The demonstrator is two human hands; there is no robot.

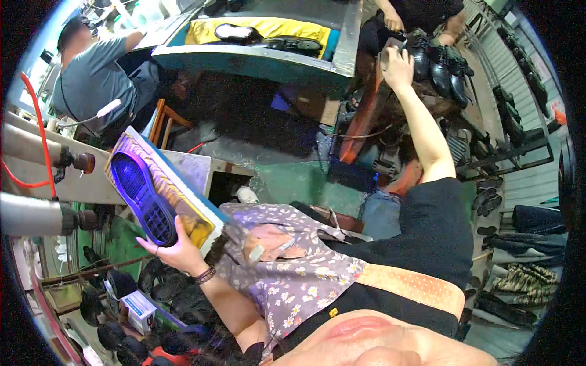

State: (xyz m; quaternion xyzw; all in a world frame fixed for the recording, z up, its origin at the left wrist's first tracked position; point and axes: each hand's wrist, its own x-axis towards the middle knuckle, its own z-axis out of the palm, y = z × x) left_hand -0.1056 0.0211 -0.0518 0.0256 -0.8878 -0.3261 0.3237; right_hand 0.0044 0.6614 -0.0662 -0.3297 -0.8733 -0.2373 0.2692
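Observation:
My left hand point(180, 250) grips the heel end of a dark shoe sole point(143, 195), its thumb along one side and a finger at the other. Purple-blue light falls on the sole, which lies tilted over a board point(190, 210) with a yellow wood-like pattern. Stretched far out to the upper right, my right hand point(400, 68) has its fingers extended and apart, close to a small greyish thing point(394, 44) that I cannot make out. Several black shoes point(441, 76) stand beside that hand. Another person's hand point(394, 22) is just beyond it.
A seated person point(97, 85) works at the upper left. Ahead is a blue-sided bench point(244, 61) with shoes on a yellow surface. Metal cylinders point(33, 213) and a red hose point(39, 134) stand at left. Shoe racks point(506, 158) line the right, and more shoes point(174, 293) lie lower left.

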